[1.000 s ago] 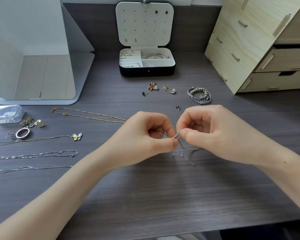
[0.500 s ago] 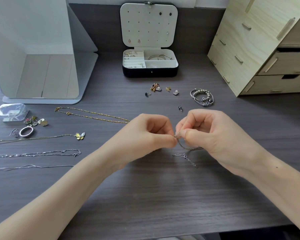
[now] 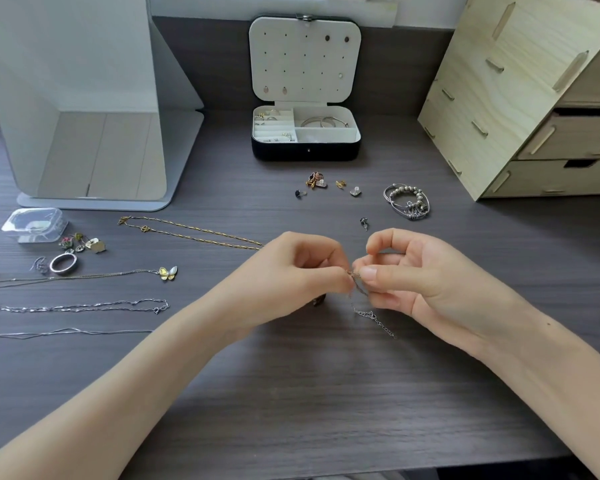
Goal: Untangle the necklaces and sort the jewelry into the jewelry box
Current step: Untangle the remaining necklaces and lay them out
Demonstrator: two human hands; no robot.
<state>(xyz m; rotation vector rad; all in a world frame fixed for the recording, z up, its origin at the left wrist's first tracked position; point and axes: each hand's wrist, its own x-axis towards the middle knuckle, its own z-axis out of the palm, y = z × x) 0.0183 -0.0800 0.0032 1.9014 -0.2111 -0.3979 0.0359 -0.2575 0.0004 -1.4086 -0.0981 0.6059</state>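
Picking at a knotted chain [image 3: 374,316]
Our left hand [image 3: 291,271] and right hand [image 3: 423,278] pinch it; four necklaces [image 3: 77,306] lie straight, much waits outside the jewelry box [image 3: 305,152].

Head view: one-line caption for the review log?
Left hand and right hand pinch a tangled thin silver chain over dark wood-grain desk, open black jewelry box behind.

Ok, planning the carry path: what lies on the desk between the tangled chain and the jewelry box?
In the head view, loose earrings and one dark stud lie between the tangled chain and the jewelry box.
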